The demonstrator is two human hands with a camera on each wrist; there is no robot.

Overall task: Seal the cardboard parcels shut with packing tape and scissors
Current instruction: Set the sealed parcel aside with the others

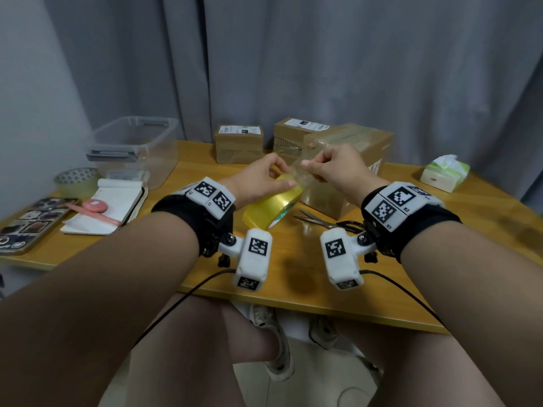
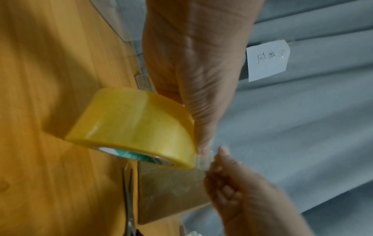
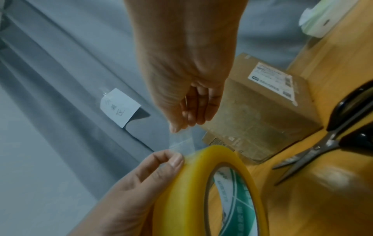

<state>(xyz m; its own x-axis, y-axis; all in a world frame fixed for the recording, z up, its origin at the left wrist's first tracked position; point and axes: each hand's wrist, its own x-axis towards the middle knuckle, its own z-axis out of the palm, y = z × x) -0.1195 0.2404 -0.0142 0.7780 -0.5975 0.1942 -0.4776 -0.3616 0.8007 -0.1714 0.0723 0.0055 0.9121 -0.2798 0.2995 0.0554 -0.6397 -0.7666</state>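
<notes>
One roll of yellow packing tape point(image 1: 271, 205) is held above the wooden table point(image 1: 293, 277), tilted, in front of a large cardboard parcel point(image 1: 346, 168). The roll is gripped by the left hand point(image 1: 258, 179), its thumb and fingers curled round the rim. A short clear strip of tape point(image 3: 181, 141) has been peeled from the roll and is pinched at its free end between the thumb and fingertips of the right hand point(image 1: 335, 168).

Scissors point(image 1: 326, 221) are seen lying on the table just beside the parcel, untouched. Two smaller parcels point(image 1: 238, 143) stand behind, near a grey curtain point(image 1: 323, 60). A clear plastic bin point(image 1: 132, 148), a second tape roll point(image 1: 77, 180), a notebook point(image 1: 105, 210) and a tissue box point(image 1: 443, 173) are placed further out.

Several risks can be judged from here. The loose strip could fold back and stick to itself or to the fingers if tension is lost. A skewed pull could tear it narrow. The roll could slip if gripped too lightly.
</notes>
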